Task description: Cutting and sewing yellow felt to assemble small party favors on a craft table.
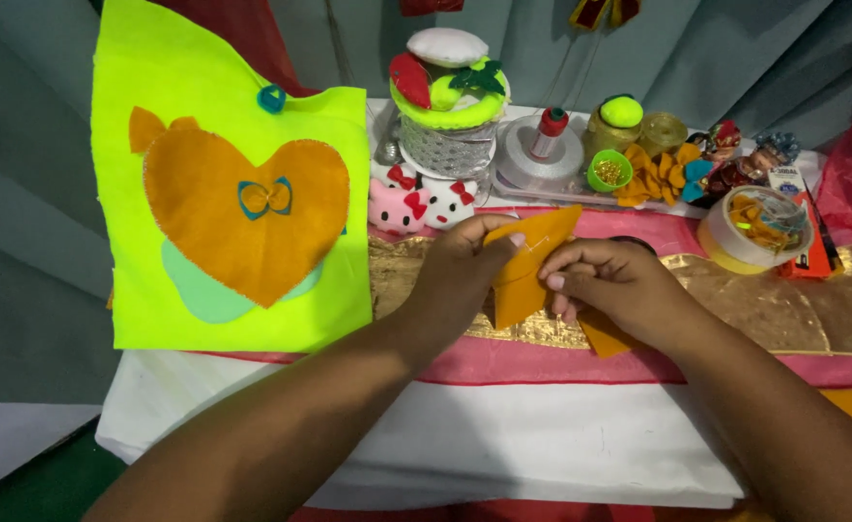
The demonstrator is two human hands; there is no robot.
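Both my hands hold one folded piece of orange felt (522,275) over the middle of the table. My left hand (464,271) pinches its upper left edge with thumb and fingers. My right hand (614,280) grips the right side, and a corner of the felt sticks out below it. Whether a needle or thread is in my fingers I cannot tell. A neon yellow felt sheet (155,87) with an orange heart (242,213) and a small blue bow hangs at the left.
A gold and pink cloth (793,309) covers the table. Along the back stand two pink and white cat plush toys (416,203), a stack of ribbon rolls with felt fruit (445,106), a tape spool (537,155), jars, orange felt flowers (653,174) and a tape roll (754,227).
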